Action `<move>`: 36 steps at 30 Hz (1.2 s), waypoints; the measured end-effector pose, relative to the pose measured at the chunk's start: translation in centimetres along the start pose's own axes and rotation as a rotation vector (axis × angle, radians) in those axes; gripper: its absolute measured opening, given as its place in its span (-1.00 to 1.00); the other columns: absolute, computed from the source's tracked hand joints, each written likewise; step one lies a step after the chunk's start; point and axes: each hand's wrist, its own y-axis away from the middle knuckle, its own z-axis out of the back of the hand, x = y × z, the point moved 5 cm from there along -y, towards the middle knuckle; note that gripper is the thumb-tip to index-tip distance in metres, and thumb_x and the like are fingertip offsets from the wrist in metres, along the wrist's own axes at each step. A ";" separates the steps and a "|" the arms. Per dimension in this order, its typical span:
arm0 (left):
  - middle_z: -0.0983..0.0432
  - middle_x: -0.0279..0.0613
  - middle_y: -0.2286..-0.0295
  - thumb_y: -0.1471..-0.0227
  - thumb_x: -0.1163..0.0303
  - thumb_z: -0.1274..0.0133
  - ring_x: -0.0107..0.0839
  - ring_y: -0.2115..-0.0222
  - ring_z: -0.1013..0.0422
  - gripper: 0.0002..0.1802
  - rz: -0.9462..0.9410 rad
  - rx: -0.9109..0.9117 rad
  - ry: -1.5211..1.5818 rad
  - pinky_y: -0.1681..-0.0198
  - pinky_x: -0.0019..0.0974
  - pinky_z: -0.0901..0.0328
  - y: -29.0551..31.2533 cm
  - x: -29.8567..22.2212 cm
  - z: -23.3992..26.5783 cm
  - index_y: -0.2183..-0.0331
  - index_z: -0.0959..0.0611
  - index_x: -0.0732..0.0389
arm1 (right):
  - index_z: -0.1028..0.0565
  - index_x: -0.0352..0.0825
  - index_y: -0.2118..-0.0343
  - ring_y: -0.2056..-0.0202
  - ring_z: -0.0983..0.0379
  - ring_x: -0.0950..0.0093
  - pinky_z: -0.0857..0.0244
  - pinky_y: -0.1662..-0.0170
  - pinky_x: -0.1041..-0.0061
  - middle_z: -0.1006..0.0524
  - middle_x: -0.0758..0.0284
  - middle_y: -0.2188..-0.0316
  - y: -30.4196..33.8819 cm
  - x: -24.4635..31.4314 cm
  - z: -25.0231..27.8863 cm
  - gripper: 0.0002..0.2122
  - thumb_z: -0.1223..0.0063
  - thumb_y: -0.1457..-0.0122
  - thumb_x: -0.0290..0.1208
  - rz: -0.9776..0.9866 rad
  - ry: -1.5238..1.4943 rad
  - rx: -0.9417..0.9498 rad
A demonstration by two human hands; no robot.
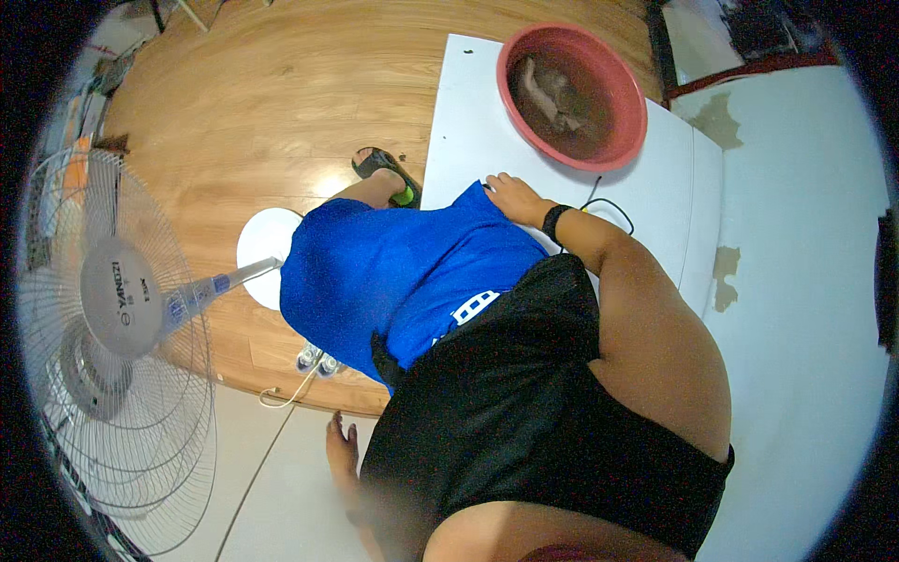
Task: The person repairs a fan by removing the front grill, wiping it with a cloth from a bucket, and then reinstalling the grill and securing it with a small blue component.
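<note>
My right hand (pixel 513 198), with a black band on the wrist, lies flat with the fingers spread. It rests where the blue shorts (pixel 403 272) meet the white board (pixel 468 112), and it holds nothing. My left hand (pixel 342 448) hangs low beside my black shirt (pixel 524 412), fingers apart and empty, above the pale floor. Beyond the right hand, a pink round basin (pixel 573 94) stands on the board. It holds murky water and a brownish wet cloth (pixel 552 94). My foot in a dark sandal (pixel 386 169) is on the wooden floor by the board's edge.
A standing fan (pixel 112 309) with a wire cage fills the left side, and its round white base (pixel 267 245) sits on the wooden floor (pixel 272 84). A white cord (pixel 281 412) trails over the floor. A thin black cable (pixel 609 201) lies on the board. A pale stained surface (pixel 796 234) is at the right.
</note>
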 end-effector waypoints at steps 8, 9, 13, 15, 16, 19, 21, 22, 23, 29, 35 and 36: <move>-0.31 0.08 0.07 0.01 0.45 0.02 -0.04 0.04 -0.25 -0.51 -0.115 -0.206 -0.024 -0.01 -0.16 -0.16 -3.5 -8.5 8.5 -0.01 -0.32 0.27 | -0.28 -0.35 0.12 0.31 -0.36 0.21 -0.30 0.23 0.35 -0.29 0.11 0.28 -2.2 -2.9 4.2 -0.63 0.00 0.05 -0.61 -0.248 -0.426 -0.373; -0.32 0.09 0.08 0.01 0.45 0.01 -0.04 0.04 -0.25 -0.51 -0.149 -0.240 0.036 -0.01 -0.16 -0.15 -4.1 -8.2 8.5 0.00 -0.32 0.28 | -0.27 -0.33 0.09 0.32 -0.38 0.26 -0.32 0.24 0.39 -0.29 0.12 0.24 -3.1 -2.7 6.3 -0.58 -0.03 0.08 -0.62 -0.209 -0.653 -0.354; -0.35 0.09 0.13 0.04 0.48 -0.03 -0.01 0.12 -0.30 -0.52 -0.382 -0.321 0.066 0.08 -0.19 -0.23 -7.7 -17.2 12.4 0.03 -0.36 0.25 | -0.16 -0.23 -0.05 0.31 -0.38 0.51 -0.34 0.24 0.57 -0.31 0.24 0.19 -4.7 3.5 17.0 -0.42 -0.09 0.08 -0.65 0.003 -1.540 -0.157; -0.38 0.05 0.16 0.06 0.44 -0.05 -0.05 0.14 -0.33 -0.52 -0.459 -0.299 0.070 0.10 -0.18 -0.24 -10.0 -21.7 13.9 0.04 -0.38 0.21 | -0.12 -0.27 -0.07 0.29 -0.36 0.49 -0.33 0.22 0.50 -0.33 0.25 0.24 -6.2 6.3 19.7 -0.41 -0.04 0.07 -0.64 0.111 -1.606 -0.038; -0.39 0.03 0.18 0.06 0.42 -0.05 -0.07 0.16 -0.34 -0.54 -0.515 -0.284 0.143 0.11 -0.19 -0.25 -10.7 -23.6 14.3 0.06 -0.40 0.21 | -0.12 -0.26 -0.08 0.28 -0.37 0.49 -0.33 0.21 0.51 -0.34 0.24 0.22 -7.3 7.7 20.6 -0.41 -0.05 0.06 -0.64 0.149 -1.615 0.040; -0.43 -0.04 0.21 0.05 0.42 -0.06 -0.18 0.18 -0.38 -0.61 -0.585 -0.317 0.240 0.13 -0.27 -0.28 -12.8 -27.5 14.8 0.11 -0.46 0.20 | -0.13 -0.26 -0.08 0.28 -0.39 0.47 -0.34 0.21 0.51 -0.38 0.24 0.25 -10.5 12.4 22.1 -0.42 -0.05 0.04 -0.64 0.341 -1.659 0.242; -0.45 -0.07 0.25 0.04 0.41 -0.06 -0.24 0.25 -0.42 -0.65 -0.555 -0.325 0.363 0.17 -0.30 -0.30 -14.6 -28.4 14.5 0.15 -0.49 0.23 | -0.14 -0.26 -0.07 0.29 -0.39 0.47 -0.34 0.21 0.51 -0.38 0.25 0.28 -11.9 15.3 22.8 -0.43 -0.04 0.04 -0.64 0.448 -1.647 0.336; -0.47 -0.02 0.33 0.04 0.35 -0.06 -0.18 0.31 -0.42 -0.70 -0.544 -0.366 0.513 0.26 -0.27 -0.31 -15.1 -28.7 14.4 0.22 -0.53 0.25 | -0.15 -0.27 -0.06 0.32 -0.39 0.52 -0.34 0.24 0.54 -0.38 0.29 0.31 -12.6 16.5 22.8 -0.44 -0.06 0.04 -0.64 0.416 -1.558 0.351; -0.47 -0.02 0.33 0.04 0.35 -0.06 -0.20 0.32 -0.43 -0.71 -0.529 -0.401 0.565 0.27 -0.28 -0.31 -15.6 -28.6 14.2 0.23 -0.53 0.26 | -0.16 -0.27 -0.06 0.32 -0.38 0.53 -0.33 0.25 0.55 -0.38 0.30 0.31 -13.2 17.3 22.5 -0.44 -0.07 0.04 -0.63 0.440 -1.505 0.352; -0.52 -0.10 0.43 0.08 0.36 -0.10 -0.42 0.43 -0.44 -0.76 -0.332 -0.479 0.837 0.35 -0.40 -0.31 -17.3 -26.5 13.7 0.33 -0.56 0.30 | -0.26 -0.23 0.01 0.44 -0.33 0.67 -0.27 0.41 0.64 -0.40 0.44 0.43 -15.5 21.5 21.6 -0.41 -0.24 0.17 -0.51 0.588 -1.029 0.202; -0.52 -0.13 0.51 0.10 0.39 -0.10 -0.46 0.52 -0.41 -0.82 -0.188 -0.405 0.795 0.45 -0.44 -0.28 -17.8 -24.6 13.3 0.43 -0.56 0.30 | -0.30 -0.23 0.04 0.48 -0.27 0.65 -0.21 0.43 0.65 -0.39 0.42 0.45 -15.8 23.7 21.7 -0.41 -0.30 0.22 -0.46 0.617 -0.933 0.139; -0.51 -0.14 0.52 0.09 0.39 -0.09 -0.47 0.52 -0.41 -0.83 -0.176 -0.417 0.780 0.46 -0.44 -0.27 -17.7 -24.4 13.5 0.44 -0.56 0.30 | -0.29 -0.21 0.02 0.50 -0.24 0.67 -0.19 0.44 0.68 -0.36 0.46 0.48 -15.9 23.9 21.6 -0.40 -0.30 0.20 -0.47 0.648 -0.936 0.123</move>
